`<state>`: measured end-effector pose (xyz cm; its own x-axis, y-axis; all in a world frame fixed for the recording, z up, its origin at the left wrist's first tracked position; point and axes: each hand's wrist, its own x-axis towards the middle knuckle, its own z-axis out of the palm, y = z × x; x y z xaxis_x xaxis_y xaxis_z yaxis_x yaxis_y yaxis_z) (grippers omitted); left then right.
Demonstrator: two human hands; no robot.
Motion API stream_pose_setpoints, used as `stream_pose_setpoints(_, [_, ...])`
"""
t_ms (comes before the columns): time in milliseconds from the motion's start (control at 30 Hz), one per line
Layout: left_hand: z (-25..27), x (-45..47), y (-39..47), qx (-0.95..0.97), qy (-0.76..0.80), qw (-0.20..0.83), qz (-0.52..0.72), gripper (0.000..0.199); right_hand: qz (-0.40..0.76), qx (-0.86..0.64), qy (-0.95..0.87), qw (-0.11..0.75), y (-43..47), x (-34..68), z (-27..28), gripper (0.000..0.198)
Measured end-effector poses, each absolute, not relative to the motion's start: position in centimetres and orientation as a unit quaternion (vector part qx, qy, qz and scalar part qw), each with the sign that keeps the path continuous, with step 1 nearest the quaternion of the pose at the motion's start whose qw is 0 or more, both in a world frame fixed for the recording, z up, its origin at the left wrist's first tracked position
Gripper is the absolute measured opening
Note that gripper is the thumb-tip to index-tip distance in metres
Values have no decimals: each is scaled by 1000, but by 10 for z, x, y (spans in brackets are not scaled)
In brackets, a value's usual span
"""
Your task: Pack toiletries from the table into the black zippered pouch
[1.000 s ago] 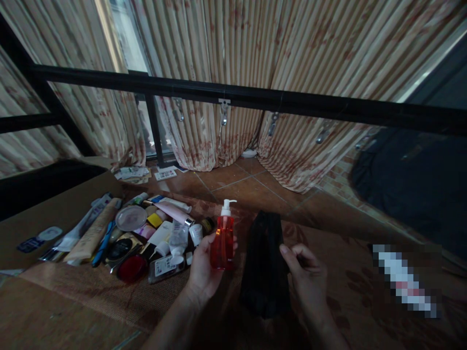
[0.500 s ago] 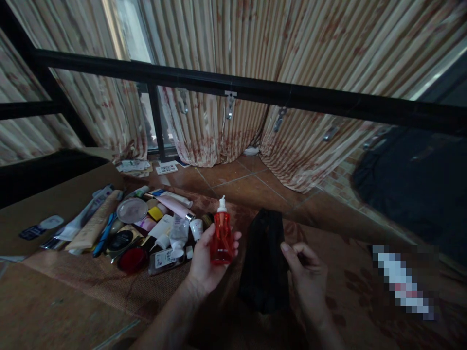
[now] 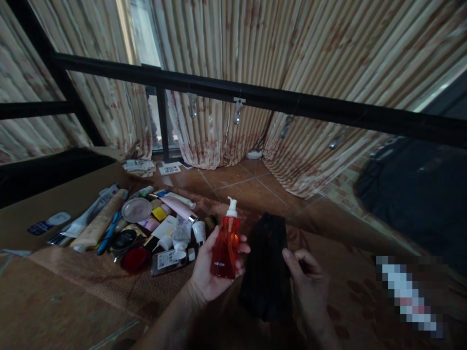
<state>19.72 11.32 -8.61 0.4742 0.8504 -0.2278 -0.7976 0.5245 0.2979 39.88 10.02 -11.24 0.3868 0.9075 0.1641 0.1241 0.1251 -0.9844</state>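
Note:
Fingers of my left hand (image 3: 206, 272) wrap round a clear red pump bottle (image 3: 225, 250) with a white pump top, tilted slightly. Just right of it, my right hand (image 3: 306, 272) pinches the edge of a black bag (image 3: 268, 272), which hangs upright between the two hands. Left of the bottle lies a pile of cosmetics: a beige tube (image 3: 100, 221), a pink tube (image 3: 178, 208), a round clear-lidded container (image 3: 136, 210), a red round container (image 3: 135, 260), a flat clear bottle (image 3: 170, 261) with a white label and a blue slim item (image 3: 108, 233).
A cardboard box (image 3: 83, 194) stands behind the pile at left. The brown patterned mat (image 3: 91, 272) lies on the tiled floor (image 3: 44, 306). A black bar (image 3: 219, 85) crosses in front of striped curtains (image 3: 248, 43). At right are a blurred-out item (image 3: 410, 299) and a dark fabric shape (image 3: 419, 194).
The red bottle has come a little nearer and turned in my left hand, its pump now facing left. My right hand still grips the bag. The view has shifted slightly.

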Motion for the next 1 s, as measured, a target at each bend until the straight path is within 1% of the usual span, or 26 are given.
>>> stream_pose_setpoints(167, [-88, 197, 115, 136, 206, 837, 489, 54, 322, -582, -442, 602, 100, 397, -109, 44])
stream_pose_setpoints(333, [-89, 192, 115, 204, 262, 771, 544, 42, 308, -593, -441, 599, 100, 395, -102, 48])
stream_pose_setpoints(400, [-86, 184, 113, 237, 224, 768, 551, 47, 309, -594, -435, 602, 100, 396, -101, 48])
stream_pose_setpoints(467, [-84, 175, 112, 285, 157, 776, 540, 59, 307, -590, -439, 605, 101, 397, -103, 48])
stream_pose_setpoints(533, [-81, 168, 112, 324, 140, 776, 523, 65, 306, -584, -446, 605, 101, 399, -106, 47])
stream_pose_setpoints(667, [-79, 168, 115, 314, 263, 730, 548, 45, 318, -576, -443, 609, 100, 400, -110, 46])
stream_pose_setpoints(700, [-79, 169, 115, 304, 262, 729, 555, 46, 319, -577, -438, 611, 100, 400, -110, 46])
stream_pose_setpoints(800, [-78, 173, 114, 311, 211, 750, 545, 63, 317, -582, -431, 612, 100, 399, -107, 47])
stream_pose_setpoints(833, [-78, 174, 113, 315, 219, 747, 542, 62, 319, -582, -434, 609, 100, 399, -106, 47])
stream_pose_setpoints(933, [-79, 177, 110, 312, 265, 738, 536, 48, 316, -583, -446, 601, 101, 400, -106, 47])
stream_pose_setpoints(1000, [-80, 179, 109, 316, 231, 757, 523, 56, 310, -583, -449, 601, 101, 401, -108, 47])
